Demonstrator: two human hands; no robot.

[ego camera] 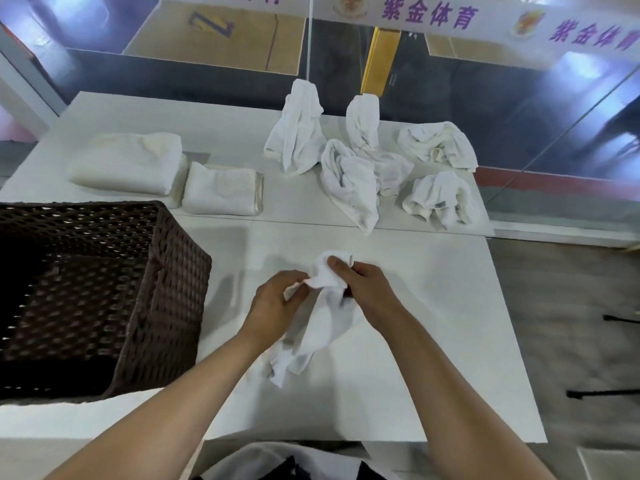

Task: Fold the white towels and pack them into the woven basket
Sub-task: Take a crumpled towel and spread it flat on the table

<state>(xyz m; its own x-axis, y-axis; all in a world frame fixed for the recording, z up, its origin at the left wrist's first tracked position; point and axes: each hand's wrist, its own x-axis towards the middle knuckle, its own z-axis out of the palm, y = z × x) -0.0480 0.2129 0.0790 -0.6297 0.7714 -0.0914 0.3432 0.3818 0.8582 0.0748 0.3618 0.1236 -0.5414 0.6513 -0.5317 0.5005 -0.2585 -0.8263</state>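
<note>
A small crumpled white towel (313, 327) hangs over the middle of the white table (433, 306), held at its top by both hands. My left hand (275, 303) pinches its upper left edge. My right hand (360, 282) grips the bunched top beside it. The dark brown woven basket (166, 271) stands at the left, and nothing shows inside it. Two folded white towels (130, 162) (221, 190) lie behind the basket. Several unfolded white towels (349, 183) sit bunched at the back right.
A glass wall with a white banner (429, 15) rises behind the table. The table's right edge (512, 323) drops to a grey floor. White cloth (263, 459) lies below the table's near edge.
</note>
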